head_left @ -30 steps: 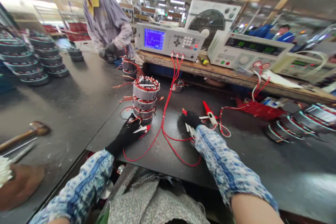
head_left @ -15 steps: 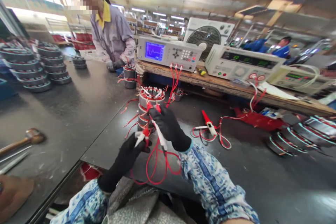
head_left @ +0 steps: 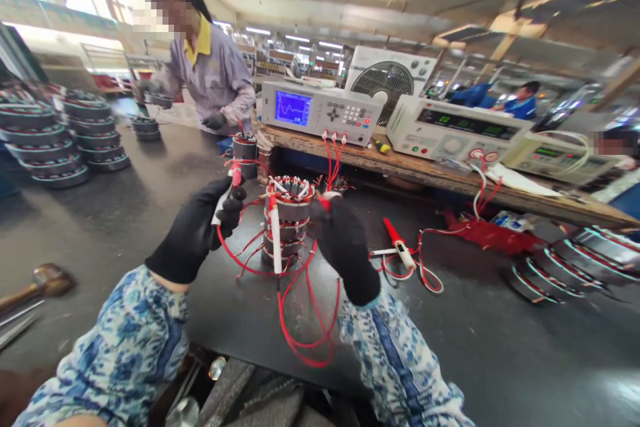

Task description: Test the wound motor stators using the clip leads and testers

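Observation:
A stack of several motor stators (head_left: 286, 230) stands upright in front of me, with wire leads sticking out at its sides. My black-gloved left hand (head_left: 200, 230), left of the stack, is closed around a red-and-white test clip (head_left: 223, 203), its red tip pointing up. At the stack's right side my gloved right hand (head_left: 345, 237) is closed on a second red-and-white clip (head_left: 327, 199), mostly hidden by the fingers. A third test clip (head_left: 276, 233) hangs from the front of the top stator. Red cables loop down from the clips onto the table.
On a wooden shelf (head_left: 430, 163) stand a tester with a blue waveform screen (head_left: 293, 109) and another meter (head_left: 457, 130). A red-tipped probe (head_left: 400, 243) lies at right. Stator stacks stand left (head_left: 45, 140) and right (head_left: 580, 263). A hammer (head_left: 43, 283) lies left. A co-worker (head_left: 215, 67) stands opposite.
My left hand has moved up and left with its clip. The right hand has shifted right, leaving one clip hanging on the top stator. The co-worker's hands have moved apart.

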Demonstrator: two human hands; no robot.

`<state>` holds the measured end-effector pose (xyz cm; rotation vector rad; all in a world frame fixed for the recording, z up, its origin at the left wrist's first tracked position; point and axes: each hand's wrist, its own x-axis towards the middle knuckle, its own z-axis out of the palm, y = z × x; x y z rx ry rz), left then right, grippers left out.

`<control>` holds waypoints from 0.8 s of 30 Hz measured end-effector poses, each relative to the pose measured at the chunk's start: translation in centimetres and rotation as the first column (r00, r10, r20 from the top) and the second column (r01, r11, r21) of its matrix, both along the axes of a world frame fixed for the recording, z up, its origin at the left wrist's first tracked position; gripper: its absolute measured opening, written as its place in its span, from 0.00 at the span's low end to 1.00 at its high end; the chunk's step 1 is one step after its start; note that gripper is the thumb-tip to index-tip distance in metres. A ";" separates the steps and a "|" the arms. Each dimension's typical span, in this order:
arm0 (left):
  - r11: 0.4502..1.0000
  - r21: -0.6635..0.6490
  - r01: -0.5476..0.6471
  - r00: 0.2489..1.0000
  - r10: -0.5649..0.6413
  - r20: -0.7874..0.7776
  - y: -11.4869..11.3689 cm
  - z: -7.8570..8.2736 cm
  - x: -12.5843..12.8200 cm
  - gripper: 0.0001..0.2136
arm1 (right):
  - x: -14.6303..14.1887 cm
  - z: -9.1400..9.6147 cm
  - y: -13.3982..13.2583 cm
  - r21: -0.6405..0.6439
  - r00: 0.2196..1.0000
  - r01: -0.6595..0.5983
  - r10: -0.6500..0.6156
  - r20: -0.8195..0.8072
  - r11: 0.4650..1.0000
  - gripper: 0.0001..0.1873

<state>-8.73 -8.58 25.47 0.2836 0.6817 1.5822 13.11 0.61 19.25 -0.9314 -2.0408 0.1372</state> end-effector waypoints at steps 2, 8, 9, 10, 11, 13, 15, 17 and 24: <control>0.998 0.015 0.064 0.998 -0.064 0.010 0.1 0.2 -0.3 0.22 | 1.4 0.2 1.2 0.105 0.997 0.055 -0.060 0.053 0.993 0.19; 0.984 0.006 0.176 0.984 -0.176 0.025 -0.1 -0.3 -0.6 0.26 | 2.0 2.0 6.8 0.040 0.991 0.093 -0.097 0.092 0.995 0.14; 0.985 -0.007 0.172 0.985 -0.172 0.028 0.0 -0.3 -0.6 0.26 | 2.0 2.2 7.4 0.010 0.993 0.092 -0.092 0.071 0.996 0.14; 0.987 -0.021 0.161 0.987 -0.160 0.031 0.1 -0.2 -0.7 0.25 | 2.1 2.3 7.8 -0.008 0.995 0.081 -0.080 0.058 0.997 0.14; 0.989 -0.030 0.144 0.989 -0.143 0.036 0.2 -0.2 -0.7 0.25 | 2.2 2.4 8.0 -0.017 0.996 0.069 -0.069 0.049 0.997 0.14; 0.994 -0.029 0.103 0.994 -0.102 0.036 0.2 -0.2 -0.6 0.23 | 2.5 2.3 8.0 -0.025 0.998 0.059 -0.058 0.036 0.998 0.14; 0.996 -0.020 0.082 0.997 -0.081 0.017 0.2 -0.3 -0.5 0.21 | 2.7 2.2 7.7 -0.041 0.999 0.045 -0.044 0.024 0.998 0.13; 0.998 -0.004 0.055 0.998 -0.055 -0.009 0.1 -0.2 -0.3 0.20 | 2.7 2.2 7.5 -0.059 1.000 0.028 -0.027 0.011 0.998 0.12; 0.994 -0.093 -0.056 0.996 0.048 -0.080 -0.2 1.4 1.3 0.22 | 2.6 2.0 8.0 -0.039 1.000 0.024 -0.025 -0.003 0.999 0.13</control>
